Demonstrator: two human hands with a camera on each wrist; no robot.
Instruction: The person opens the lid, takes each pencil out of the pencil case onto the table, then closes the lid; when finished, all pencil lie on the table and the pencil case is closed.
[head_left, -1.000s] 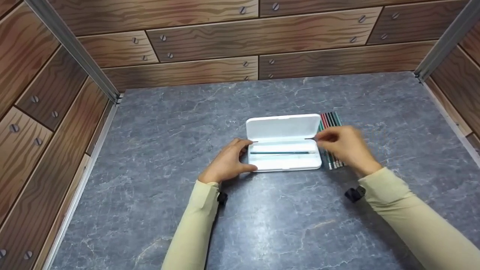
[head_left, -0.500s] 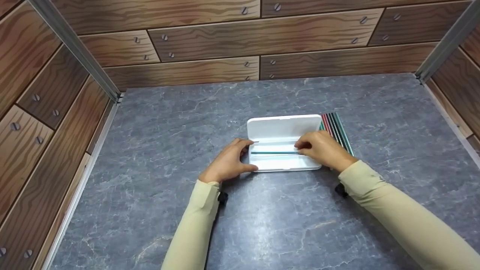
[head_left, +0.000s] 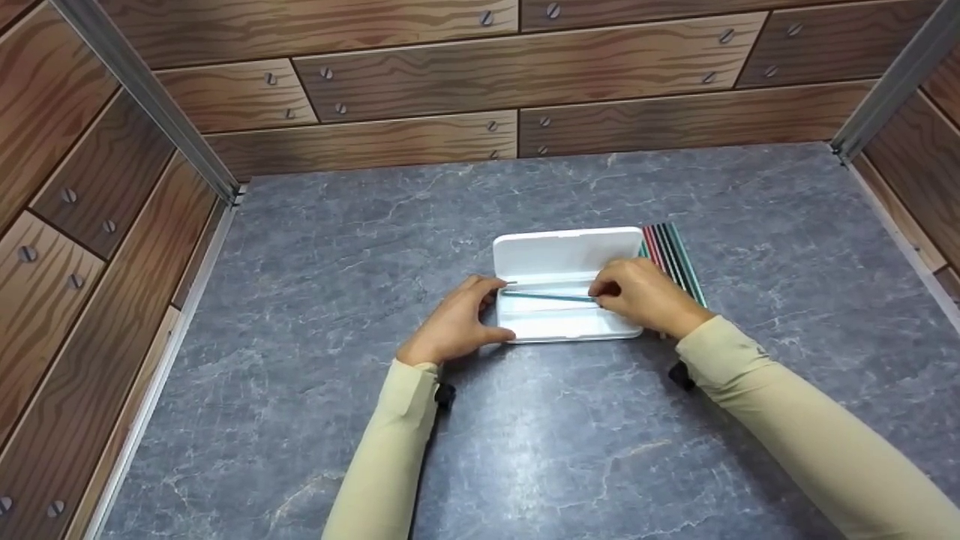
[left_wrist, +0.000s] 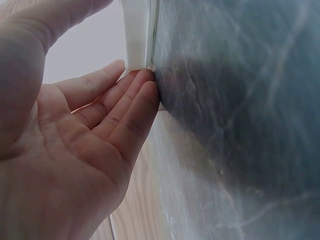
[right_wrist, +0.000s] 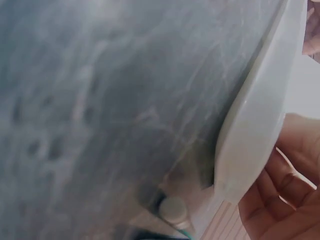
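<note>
A white pencil case [head_left: 568, 255] lies open on the table, its lid raised at the back. My left hand [head_left: 457, 319] grips the case's left end, thumb at the front corner and fingers near the hinge; in the left wrist view its fingertips meet the case wall [left_wrist: 137, 40]. Inside the case, my right hand [head_left: 646, 296] pinches a teal pencil [head_left: 547, 296] near its right end. The pencil slants, its left end towards the hinge. In the right wrist view the case's outer wall [right_wrist: 255, 115] hides the pencil and the fingertips of the right hand [right_wrist: 280, 195].
Right of the case, several red, black and green pencils [head_left: 675, 255] lie side by side, partly behind the right hand. A pencil's eraser end [right_wrist: 173, 210] shows low in the right wrist view. Wood-patterned walls [head_left: 420, 94] enclose the grey marbled table [head_left: 360, 247].
My right hand has moved left from beside the pencil row into the case. The pencil inside has shifted back towards the hinge and now slants. My left hand has stayed put.
</note>
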